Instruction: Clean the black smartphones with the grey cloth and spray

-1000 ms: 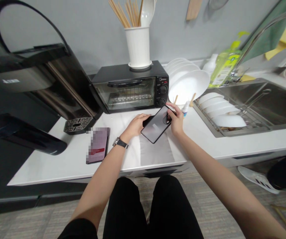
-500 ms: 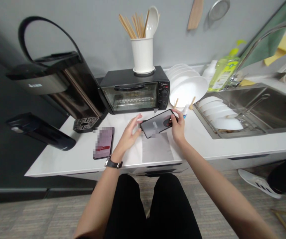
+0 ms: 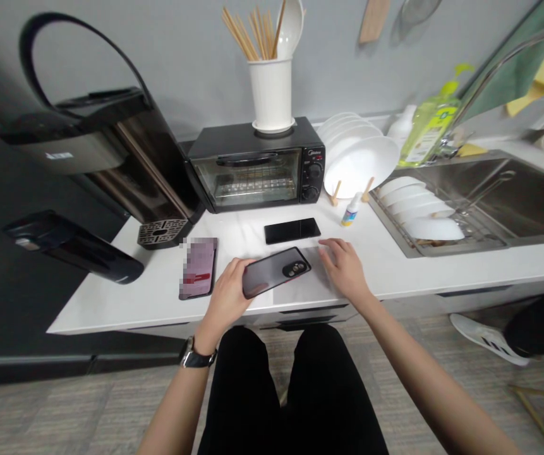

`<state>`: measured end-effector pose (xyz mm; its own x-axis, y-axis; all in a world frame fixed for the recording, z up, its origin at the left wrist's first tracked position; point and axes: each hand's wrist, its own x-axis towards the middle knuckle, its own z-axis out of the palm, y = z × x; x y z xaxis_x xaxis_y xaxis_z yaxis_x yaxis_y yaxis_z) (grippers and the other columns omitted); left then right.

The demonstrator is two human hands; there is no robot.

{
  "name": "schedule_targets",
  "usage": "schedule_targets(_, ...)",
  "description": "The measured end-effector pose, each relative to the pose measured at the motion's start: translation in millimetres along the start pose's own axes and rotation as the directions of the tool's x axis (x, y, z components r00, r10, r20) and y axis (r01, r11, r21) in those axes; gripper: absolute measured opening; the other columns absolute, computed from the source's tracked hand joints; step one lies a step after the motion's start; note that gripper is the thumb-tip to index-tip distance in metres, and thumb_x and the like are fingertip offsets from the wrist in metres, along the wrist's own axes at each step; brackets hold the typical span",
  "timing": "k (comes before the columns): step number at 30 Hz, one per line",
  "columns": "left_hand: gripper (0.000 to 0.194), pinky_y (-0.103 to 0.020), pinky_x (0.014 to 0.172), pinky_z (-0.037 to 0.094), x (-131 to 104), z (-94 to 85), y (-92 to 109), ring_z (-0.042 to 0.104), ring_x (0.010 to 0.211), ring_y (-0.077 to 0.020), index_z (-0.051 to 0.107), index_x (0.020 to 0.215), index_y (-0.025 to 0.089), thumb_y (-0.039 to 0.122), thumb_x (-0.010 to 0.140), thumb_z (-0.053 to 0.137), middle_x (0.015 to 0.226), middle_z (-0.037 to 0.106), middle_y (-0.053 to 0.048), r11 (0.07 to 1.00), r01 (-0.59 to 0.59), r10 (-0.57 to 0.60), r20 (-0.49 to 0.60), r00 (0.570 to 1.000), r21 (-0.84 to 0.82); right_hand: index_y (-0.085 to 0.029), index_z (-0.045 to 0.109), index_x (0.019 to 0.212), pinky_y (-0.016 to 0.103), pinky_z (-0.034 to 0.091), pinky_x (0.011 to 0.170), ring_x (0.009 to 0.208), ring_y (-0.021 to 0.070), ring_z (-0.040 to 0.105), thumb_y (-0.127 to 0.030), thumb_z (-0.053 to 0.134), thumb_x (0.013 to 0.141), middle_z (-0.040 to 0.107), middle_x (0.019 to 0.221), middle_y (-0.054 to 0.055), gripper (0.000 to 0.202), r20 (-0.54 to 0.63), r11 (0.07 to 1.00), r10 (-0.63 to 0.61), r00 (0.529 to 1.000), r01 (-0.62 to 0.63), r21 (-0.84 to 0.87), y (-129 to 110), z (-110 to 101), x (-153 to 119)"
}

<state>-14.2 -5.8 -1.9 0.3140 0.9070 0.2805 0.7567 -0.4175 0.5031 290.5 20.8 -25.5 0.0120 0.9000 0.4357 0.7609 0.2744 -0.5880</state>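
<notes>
My left hand (image 3: 230,292) grips the left end of a grey, see-through phone case (image 3: 274,272) with a black rim and a camera cutout. Whether a phone sits in the case I cannot tell. Apart from it, my right hand (image 3: 344,266) hovers to its right, fingers spread and holding nothing. Behind the case a black phone (image 3: 292,231) lies flat on the counter. A grey cloth or sheet (image 3: 302,287) lies partly under the case. Left of my left hand is another phone (image 3: 199,268) with a lit, blurred screen. A small spray bottle (image 3: 350,210) stands behind my right hand.
A toaster oven (image 3: 257,167) carries a white utensil holder (image 3: 272,95). At the left are a water dispenser (image 3: 124,158) and a dark flask (image 3: 79,249). White plates (image 3: 361,167) stand beside the sink (image 3: 527,196). A person's shoe (image 3: 487,338) shows at the lower right.
The black phone now lies on the counter, apart from the case. My left hand has taken the case and moved nearer the front edge; my right hand has let go and opened.
</notes>
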Motion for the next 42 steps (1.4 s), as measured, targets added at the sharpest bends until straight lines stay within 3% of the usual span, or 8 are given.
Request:
schedule_targets(5, 0.077, -0.052, 0.108, 0.050, -7.9, 0.7, -4.9, 0.062, 0.124, -0.0351, 0.050, 0.140, 0.022, 0.055, 0.081, 0.087, 0.130, 0.061, -0.011, 0.998, 0.066, -0.067, -0.032, 0.997, -0.020, -0.020, 0.073, 0.102, 0.055, 0.050, 0.109, 0.124, 0.0373, 0.059, -0.037, 0.064, 0.097, 0.069, 0.134, 0.017, 0.020, 0.091, 0.985, -0.092, 0.992, 0.104, -0.139, 10.9, 0.3, -4.6)
schedule_targets(11, 0.072, -0.055, 0.110, 0.048, -7.6, -1.9, 1.3, 0.060, 0.125, -0.0362, 0.050, 0.142, 0.020, 0.052, 0.086, 0.082, 0.132, 0.061, -0.013, 0.996, 0.076, -0.076, 0.014, 0.997, 0.036, -0.024, 0.061, 0.090, 0.035, 0.051, 0.075, 0.077, 0.0214, 0.062, -0.058, 0.056, 0.101, 0.067, 0.082, 0.002, 0.036, 0.157, 0.946, 0.132, 0.979, -0.171, 0.275, 27.6, -43.5, -7.0)
schedule_targets(14, 0.065, -0.054, 0.109, 0.049, 1.4, 4.2, 14.2, 0.059, 0.125, -0.0352, 0.050, 0.144, 0.020, 0.047, 0.092, 0.077, 0.133, 0.060, -0.014, 1.000, -0.004, 0.002, 0.057, 0.998, 0.031, -0.026, 0.053, 0.093, 0.027, 0.040, 0.059, 0.060, 0.0157, 0.046, -0.067, 0.052, 0.102, 0.045, 0.066, -0.007, 0.042, 0.082, 0.873, 0.211, 0.974, -0.225, 0.433, 18.8, -73.7, -3.2)
schedule_targets(17, 0.066, -0.053, 0.112, 0.048, 16.0, 16.3, 26.5, 0.056, 0.128, -0.0347, 0.050, 0.146, 0.020, 0.046, 0.092, 0.077, 0.135, 0.059, -0.014, 0.994, -0.107, 0.105, 0.112, 0.988, 0.015, -0.027, 0.051, 0.094, 0.027, 0.039, 0.060, 0.062, 0.0155, 0.046, -0.063, 0.051, 0.105, 0.046, 0.069, -0.006, 0.038, -0.040, 0.924, 0.120, 0.992, -0.097, 0.371, -1.0, -85.3, 2.3)
schedule_targets(23, 0.082, -0.054, 0.123, 0.041, 31.0, 28.9, 22.8, 0.046, 0.144, -0.0361, 0.044, 0.158, 0.022, 0.048, 0.090, 0.080, 0.151, 0.051, -0.015, 0.991, -0.126, 0.134, 0.178, 0.975, -0.055, -0.023, 0.064, 0.115, 0.037, 0.057, 0.079, 0.089, 0.0255, 0.074, -0.042, 0.048, 0.110, 0.078, 0.108, 0.008, 0.025, 0.308, 0.983, -0.170, 0.936, 0.185, -0.019, -9.5, -47.7, -4.4)
schedule_targets(27, 0.089, -0.053, 0.123, 0.042, 28.9, 26.2, 13.8, 0.048, 0.144, -0.0341, 0.036, 0.164, 0.027, 0.042, 0.090, 0.082, 0.155, 0.054, -0.013, 0.988, -0.085, 0.106, 0.165, 0.981, -0.132, -0.020, 0.062, 0.145, 0.053, 0.052, 0.114, 0.131, 0.0321, 0.068, -0.039, 0.050, 0.110, 0.070, 0.144, 0.015, 0.042, 0.319, 0.913, -0.317, 0.894, 0.378, -0.154, -3.8, -25.7, -17.8)
schedule_targets(35, 0.097, -0.052, 0.114, 0.048, 30.6, 29.8, 10.9, 0.056, 0.131, -0.0355, 0.035, 0.166, 0.021, 0.031, 0.084, 0.086, 0.142, 0.062, -0.015, 0.990, -0.027, 0.048, 0.152, 0.987, -0.138, -0.012, 0.066, 0.144, 0.051, 0.046, 0.124, 0.142, 0.0297, 0.062, -0.051, 0.057, 0.107, 0.067, 0.147, 0.017, 0.054, 0.423, 0.881, -0.453, 0.785, 0.466, 0.077, -70.1, 20.1, -24.5)
schedule_targets(42, 0.102, -0.054, 0.116, 0.046, 28.5, 28.5, 10.9, 0.056, 0.132, -0.0353, 0.031, 0.167, 0.030, 0.036, 0.084, 0.088, 0.143, 0.063, -0.010, 0.986, -0.058, 0.080, 0.137, 0.987, -0.158, -0.023, 0.062, 0.150, 0.053, 0.051, 0.120, 0.136, 0.0283, 0.067, -0.043, 0.056, 0.109, 0.067, 0.148, 0.011, 0.046, 0.454, 0.887, -0.397, 0.798, 0.460, -0.034, -32.2, -26.0, -36.3)
